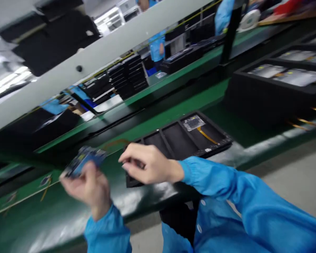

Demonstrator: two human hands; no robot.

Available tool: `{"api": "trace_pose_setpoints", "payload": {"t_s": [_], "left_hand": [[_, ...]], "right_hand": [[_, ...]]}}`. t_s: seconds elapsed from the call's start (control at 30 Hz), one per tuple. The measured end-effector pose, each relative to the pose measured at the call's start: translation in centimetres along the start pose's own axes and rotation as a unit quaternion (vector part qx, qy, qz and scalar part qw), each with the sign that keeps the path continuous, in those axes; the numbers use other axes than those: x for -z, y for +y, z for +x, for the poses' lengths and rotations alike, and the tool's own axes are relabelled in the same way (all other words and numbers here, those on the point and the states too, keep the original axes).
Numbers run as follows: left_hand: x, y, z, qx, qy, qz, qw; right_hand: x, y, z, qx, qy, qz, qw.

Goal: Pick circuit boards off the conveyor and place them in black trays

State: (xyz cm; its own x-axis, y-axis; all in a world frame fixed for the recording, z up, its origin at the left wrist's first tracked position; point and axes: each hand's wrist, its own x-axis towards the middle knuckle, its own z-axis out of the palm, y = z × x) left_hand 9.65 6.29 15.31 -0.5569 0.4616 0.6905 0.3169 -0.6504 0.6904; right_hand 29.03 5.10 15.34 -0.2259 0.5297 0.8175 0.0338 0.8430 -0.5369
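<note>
Two grips work above the near edge of the green tabletop [171, 113]. The left grip [91, 188] is closed on a small blue circuit board [83, 162], held clear of the surface at near left. The right grip [150, 165] is clenched, fingertips pinched together; blur hides any content. It hovers over the left end of a black compartment tray [173, 140]. One module with an orange cable [194, 123] lies in the tray's far-right compartment.
</note>
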Motion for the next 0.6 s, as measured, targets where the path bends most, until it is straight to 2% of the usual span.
{"api": "trace_pose_setpoints", "payload": {"t_s": [0.03,0.17,0.23,0.33,0.43,0.53,0.6], "left_hand": [[-1.9,0.1,0.4,-0.009,-0.014,-0.026,1.000],[-8.8,0.6,1.1,-0.011,-0.144,-0.052,0.988],[-11.1,0.9,0.7,-0.005,-0.195,-0.065,0.979],[-12.8,1.3,-0.3,0.010,-0.225,-0.097,0.969],[-13.2,0.4,-0.7,0.030,-0.224,-0.124,0.966],[-13.2,-1.2,-0.6,0.061,-0.218,-0.128,0.966],[-13.1,-2.3,-0.3,0.083,-0.220,-0.132,0.963]], "right_hand": [[1.4,0.1,0.5,-0.011,0.030,-0.003,0.999],[4.8,1.3,1.8,-0.064,0.113,-0.024,0.991],[6.0,1.5,2.2,-0.078,0.131,-0.032,0.988],[7.6,-0.1,2.4,-0.092,0.130,-0.044,0.986],[8.8,-3.7,1.3,-0.087,0.068,-0.071,0.991],[8.8,-7.2,-0.9,-0.051,-0.055,-0.093,0.993],[7.7,-8.3,-2.8,-0.046,-0.138,-0.102,0.984]]}}
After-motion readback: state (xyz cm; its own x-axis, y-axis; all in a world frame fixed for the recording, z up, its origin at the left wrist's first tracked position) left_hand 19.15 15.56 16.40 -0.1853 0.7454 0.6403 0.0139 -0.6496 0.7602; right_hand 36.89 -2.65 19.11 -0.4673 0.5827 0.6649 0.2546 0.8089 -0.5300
